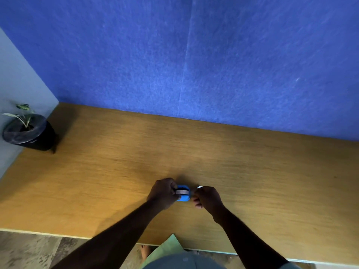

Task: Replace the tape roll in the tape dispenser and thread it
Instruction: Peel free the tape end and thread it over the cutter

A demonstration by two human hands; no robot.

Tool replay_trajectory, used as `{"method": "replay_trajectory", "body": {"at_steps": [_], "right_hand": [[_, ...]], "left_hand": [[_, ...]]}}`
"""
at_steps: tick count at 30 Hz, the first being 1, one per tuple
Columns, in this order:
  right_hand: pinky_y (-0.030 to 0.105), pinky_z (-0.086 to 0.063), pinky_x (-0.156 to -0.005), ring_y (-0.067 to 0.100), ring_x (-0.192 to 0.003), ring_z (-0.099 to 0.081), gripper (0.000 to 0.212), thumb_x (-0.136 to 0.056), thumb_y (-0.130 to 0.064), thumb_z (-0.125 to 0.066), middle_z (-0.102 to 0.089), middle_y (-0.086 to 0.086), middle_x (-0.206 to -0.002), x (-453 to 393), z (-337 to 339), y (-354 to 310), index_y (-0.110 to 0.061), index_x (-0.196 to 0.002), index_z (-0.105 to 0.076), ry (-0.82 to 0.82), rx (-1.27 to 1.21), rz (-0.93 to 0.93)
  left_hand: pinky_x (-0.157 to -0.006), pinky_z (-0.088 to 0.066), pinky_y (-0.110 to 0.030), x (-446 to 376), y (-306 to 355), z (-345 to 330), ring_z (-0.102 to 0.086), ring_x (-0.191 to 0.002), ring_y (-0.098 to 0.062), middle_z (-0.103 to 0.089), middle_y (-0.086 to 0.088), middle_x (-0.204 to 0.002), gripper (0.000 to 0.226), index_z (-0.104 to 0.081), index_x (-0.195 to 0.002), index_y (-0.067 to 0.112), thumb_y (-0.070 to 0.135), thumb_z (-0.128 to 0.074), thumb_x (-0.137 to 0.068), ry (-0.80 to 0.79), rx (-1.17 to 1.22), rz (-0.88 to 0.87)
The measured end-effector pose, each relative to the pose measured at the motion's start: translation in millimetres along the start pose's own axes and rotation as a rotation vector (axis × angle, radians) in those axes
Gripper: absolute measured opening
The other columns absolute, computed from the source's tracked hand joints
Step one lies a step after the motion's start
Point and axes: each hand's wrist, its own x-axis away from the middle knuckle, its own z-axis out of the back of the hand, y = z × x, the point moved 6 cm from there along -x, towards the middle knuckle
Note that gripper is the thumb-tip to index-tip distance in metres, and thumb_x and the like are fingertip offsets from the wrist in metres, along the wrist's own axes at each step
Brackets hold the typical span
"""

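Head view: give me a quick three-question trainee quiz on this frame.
1. True or false: the blue tape dispenser sits between the left hand and the right hand.
2. Which hand has its grip on the dispenser end where the tape roll shows?
A. left
B. right
C. neither
3. Fill in: the potted plant stands at the table's far ____ corner.

Key: 1 true; 2 A; 3 left.
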Motion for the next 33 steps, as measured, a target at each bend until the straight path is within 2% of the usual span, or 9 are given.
{"method": "replay_trajectory", "body": {"at_steps": [4,6,10,14,16,19,23,29,33], "right_hand": [[0.026,-0.048,-0.050,0.016,-0.052,-0.057,0.018,-0.093,-0.010,-0.062,-0.067,0.007,-0.066,2,2,2,-0.005,-0.081,-0.075,0.003,-0.055,-0.030],[0.026,-0.048,-0.049,0.016,-0.053,-0.060,0.020,-0.095,-0.012,-0.062,-0.070,0.007,-0.068,1,5,2,-0.005,-0.081,-0.076,0.020,-0.054,-0.019],[0.029,-0.057,-0.059,0.016,-0.067,-0.069,0.023,-0.103,-0.020,-0.056,-0.076,0.008,-0.082,-1,10,-3,-0.008,-0.096,-0.075,0.044,0.015,0.020],[0.046,-0.062,-0.077,0.027,-0.084,-0.074,0.017,-0.100,-0.018,-0.060,-0.079,0.011,-0.094,0,9,-15,-0.011,-0.097,-0.076,0.052,0.201,0.155],[0.041,-0.060,-0.084,0.023,-0.093,-0.073,0.016,-0.095,-0.011,-0.063,-0.078,0.006,-0.103,4,6,-23,-0.012,-0.106,-0.076,0.054,0.384,0.270],[0.031,-0.059,-0.090,0.015,-0.102,-0.070,0.033,-0.086,-0.007,-0.073,-0.072,0.000,-0.116,14,-4,-34,-0.018,-0.117,-0.073,0.008,0.607,0.464],[0.022,-0.050,-0.085,0.009,-0.104,-0.057,0.040,-0.083,-0.031,-0.082,-0.063,-0.008,-0.114,20,-14,-44,-0.029,-0.121,-0.070,0.006,0.843,0.643],[0.030,-0.057,-0.080,0.012,-0.108,-0.057,0.027,-0.088,-0.038,-0.075,-0.063,-0.009,-0.115,21,-27,-58,-0.029,-0.114,-0.074,0.072,0.988,0.735],[0.028,-0.056,-0.075,0.011,-0.105,-0.059,0.025,-0.089,-0.039,-0.072,-0.065,-0.011,-0.112,21,-31,-60,-0.030,-0.112,-0.074,0.077,1.018,0.785]], "left_hand": [[-0.080,-0.061,-0.038,0,1,0,-0.073,-0.083,-0.014,-0.077,-0.001,-0.088,0.024,-0.073,-0.095,0.017,0.013,-0.083,-0.073,-0.005,-0.018,-0.027],[-0.081,-0.061,-0.039,1,1,-1,-0.073,-0.084,-0.015,-0.077,-0.001,-0.090,0.023,-0.073,-0.094,0.016,0.013,-0.082,-0.074,0.001,-0.025,-0.029],[-0.079,-0.060,-0.036,2,3,0,-0.071,-0.081,-0.012,-0.076,0.002,-0.089,0.024,-0.073,-0.095,0.018,0.020,-0.084,-0.074,0.012,-0.044,-0.053],[-0.071,-0.055,-0.027,3,6,0,-0.067,-0.083,-0.010,-0.073,0.005,-0.094,0.028,-0.072,-0.095,0.022,0.032,-0.086,-0.073,0.049,-0.085,-0.068],[-0.070,-0.054,-0.026,3,7,0,-0.066,-0.082,-0.009,-0.072,0.005,-0.093,0.024,-0.072,-0.093,0.023,0.035,-0.083,-0.076,0.067,-0.092,-0.072],[-0.073,-0.057,-0.029,4,7,2,-0.067,-0.082,-0.010,-0.073,0.004,-0.092,0.022,-0.072,-0.090,0.021,0.038,-0.079,-0.079,0.089,-0.081,-0.070],[-0.064,-0.049,-0.023,3,7,3,-0.065,-0.075,-0.009,-0.070,0.005,-0.083,0.026,-0.069,-0.081,0.022,0.044,-0.083,-0.076,0.103,-0.045,-0.062],[-0.061,-0.050,-0.023,3,4,4,-0.065,-0.073,-0.010,-0.070,0.004,-0.083,0.035,-0.070,-0.082,0.018,0.049,-0.083,-0.073,0.107,-0.031,-0.055],[-0.079,-0.060,-0.036,3,1,6,-0.069,-0.089,-0.015,-0.074,0.000,-0.095,0.013,-0.075,-0.092,0.015,0.027,-0.071,-0.087,0.094,-0.051,-0.055]]}}
